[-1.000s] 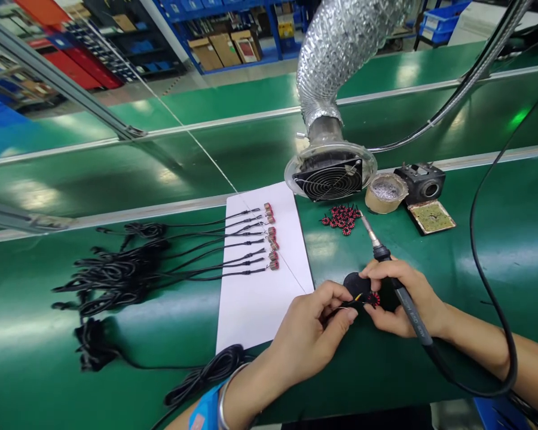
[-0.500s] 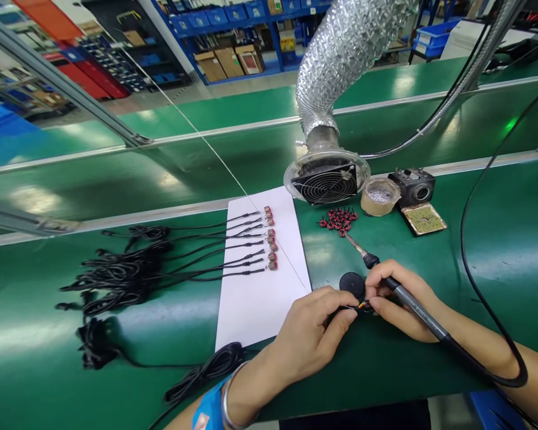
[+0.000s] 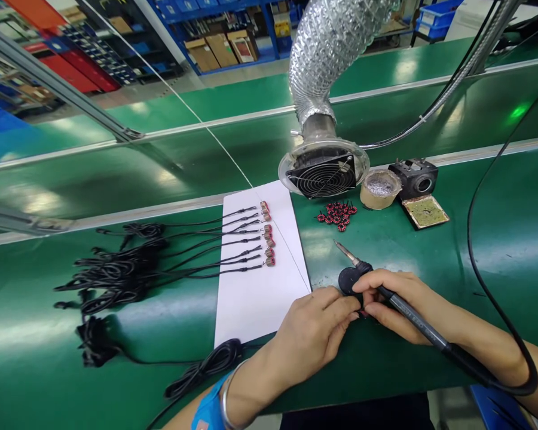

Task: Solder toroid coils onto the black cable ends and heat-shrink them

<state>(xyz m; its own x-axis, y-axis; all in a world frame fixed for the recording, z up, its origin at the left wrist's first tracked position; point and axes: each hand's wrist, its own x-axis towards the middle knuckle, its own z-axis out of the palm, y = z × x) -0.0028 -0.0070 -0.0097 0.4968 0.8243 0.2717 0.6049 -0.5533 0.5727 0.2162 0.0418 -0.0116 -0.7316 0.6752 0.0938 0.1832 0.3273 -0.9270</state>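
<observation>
My right hand (image 3: 401,301) is closed around a soldering iron (image 3: 415,319), its bare tip pointing up and left over the bench. Pinched in my left hand (image 3: 311,328) is the end of a black cable, mostly hidden by the fingers. Both hands' fingertips nearly meet, with a small reddish piece (image 3: 363,312) showing between them. Just behind the fingers lies a round black disc (image 3: 349,280). A coiled black cable (image 3: 206,367) rests by my left wrist and its lead runs beneath that wrist.
Several black cables (image 3: 125,269) reach onto a white sheet (image 3: 255,304), near small red-and-tan parts (image 3: 269,242). Red-and-black ring parts (image 3: 338,214), a round tub (image 3: 380,190), an iron holder (image 3: 415,179) and a sponge tray (image 3: 425,212) stand behind. A fume duct (image 3: 325,65) hangs above.
The coloured wires between my fingertips are now covered, and a reddish piece shows there. The iron's tip has moved down and left, away from the ring parts.
</observation>
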